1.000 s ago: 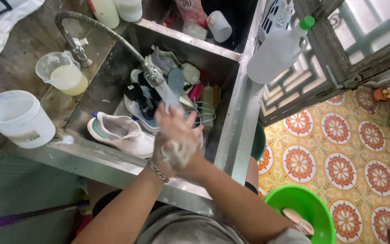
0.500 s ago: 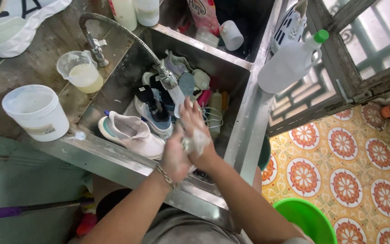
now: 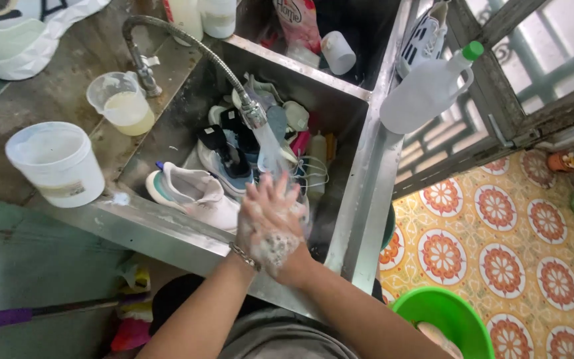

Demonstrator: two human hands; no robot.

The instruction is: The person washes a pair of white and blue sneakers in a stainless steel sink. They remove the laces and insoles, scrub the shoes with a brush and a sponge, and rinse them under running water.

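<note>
1. Left hand (image 3: 264, 223) and right hand (image 3: 286, 234) pressed palm to palm, soapy, holding nothing.
2. Positioned over steel sink (image 3: 174, 229), under water stream (image 3: 268, 151) from flexible faucet (image 3: 252, 110).
3. White sneaker (image 3: 194, 196) in sink, just left of hands.

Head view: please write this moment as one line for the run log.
hands: left hand and right hand pressed together, soapy | place: under faucet stream, over sink | in sink: shoes | holding: nothing

Soapy hands (image 3: 268, 229) pressed together, apparently under running water (image 3: 268, 153).
</note>
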